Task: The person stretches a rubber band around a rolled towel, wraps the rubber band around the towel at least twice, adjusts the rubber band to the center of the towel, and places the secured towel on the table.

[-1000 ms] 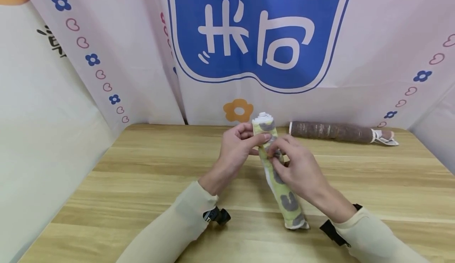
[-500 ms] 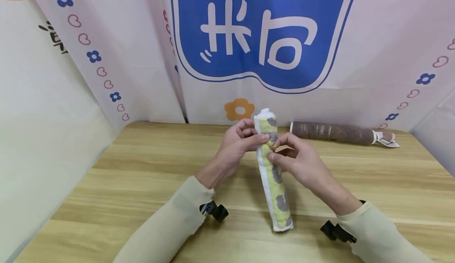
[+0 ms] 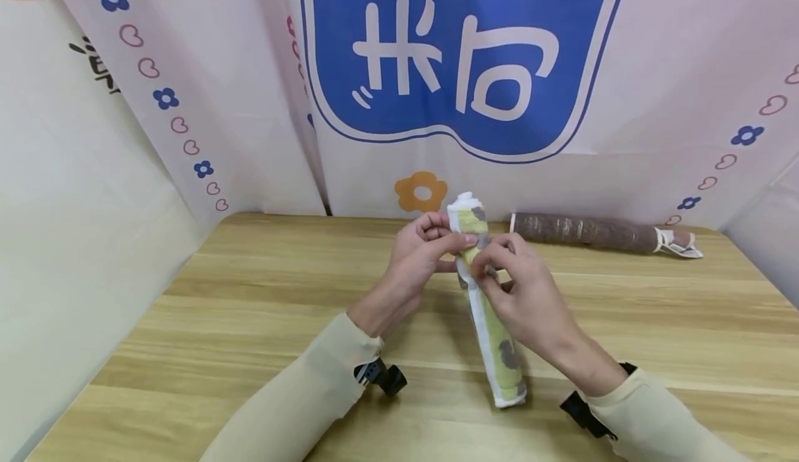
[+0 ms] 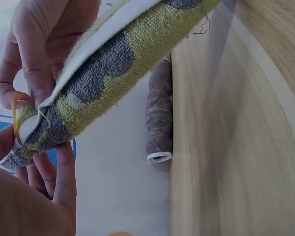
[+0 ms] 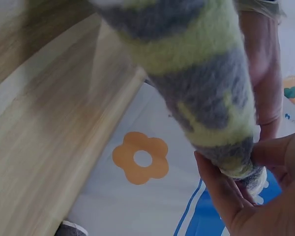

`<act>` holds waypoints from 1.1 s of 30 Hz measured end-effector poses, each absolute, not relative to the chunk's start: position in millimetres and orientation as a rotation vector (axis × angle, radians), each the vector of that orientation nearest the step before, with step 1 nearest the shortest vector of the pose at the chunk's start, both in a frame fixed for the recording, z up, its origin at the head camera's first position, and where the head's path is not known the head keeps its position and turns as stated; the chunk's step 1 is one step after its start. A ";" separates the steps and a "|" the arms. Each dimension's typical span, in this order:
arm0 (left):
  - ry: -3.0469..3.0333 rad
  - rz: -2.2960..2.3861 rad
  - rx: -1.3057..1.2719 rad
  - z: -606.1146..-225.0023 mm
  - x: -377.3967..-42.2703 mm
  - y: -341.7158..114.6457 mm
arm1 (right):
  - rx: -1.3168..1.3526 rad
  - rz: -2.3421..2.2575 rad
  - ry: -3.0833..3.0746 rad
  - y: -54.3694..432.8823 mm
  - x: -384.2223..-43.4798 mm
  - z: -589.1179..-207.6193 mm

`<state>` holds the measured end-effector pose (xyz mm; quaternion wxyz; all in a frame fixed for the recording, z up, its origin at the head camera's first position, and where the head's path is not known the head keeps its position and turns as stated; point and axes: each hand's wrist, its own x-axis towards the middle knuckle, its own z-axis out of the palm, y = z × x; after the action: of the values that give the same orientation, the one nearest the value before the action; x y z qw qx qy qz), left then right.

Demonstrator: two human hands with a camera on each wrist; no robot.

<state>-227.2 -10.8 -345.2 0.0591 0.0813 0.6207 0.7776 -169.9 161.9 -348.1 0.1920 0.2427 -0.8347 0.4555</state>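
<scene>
A rolled towel [image 3: 498, 340], yellow-green with grey patches and a white edge, stands tilted over the table in the head view. My left hand [image 3: 412, 257] grips it near its upper end, the thumb across the front. Close below, my right hand [image 3: 527, 292] pinches at the roll with bent thumb and forefinger. In the left wrist view an orange-yellow rubber band [image 4: 14, 120] loops at the narrow end of the towel [image 4: 113, 61], pulled out by the right hand's fingertips. The right wrist view has the right hand [image 5: 258, 209] around that end; the band is hidden there.
A brown rolled towel [image 3: 587, 233] with a white edge and a label lies at the back right of the wooden table [image 3: 250, 295]. Behind it hangs a printed cloth [image 3: 374, 164] with a blue sign and flowers.
The towel has turned, so more of its white edge faces the head camera. Half a second ago the band showed stretched toward the right hand; now the right hand's fingers cover it in the head view.
</scene>
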 end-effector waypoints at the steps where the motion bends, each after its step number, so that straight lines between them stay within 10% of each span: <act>1: 1.880 2.354 0.243 -344.5 -227.6 -10.6 | 0.693 1.274 -2.339 162.2 -170.2 -347.9; 14: 1.737 2.237 0.500 -352.5 -243.7 -22.6 | 0.433 1.909 -2.432 173.3 -174.6 -336.3; 33: 1.926 2.289 0.340 -343.2 -232.8 -15.3 | 0.666 1.282 -2.358 163.8 -170.3 -346.0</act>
<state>-232.8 -15.3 -343.2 0.0654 0.1126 0.6382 0.7587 -170.3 163.8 -346.0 0.1871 0.2367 -0.8376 0.4554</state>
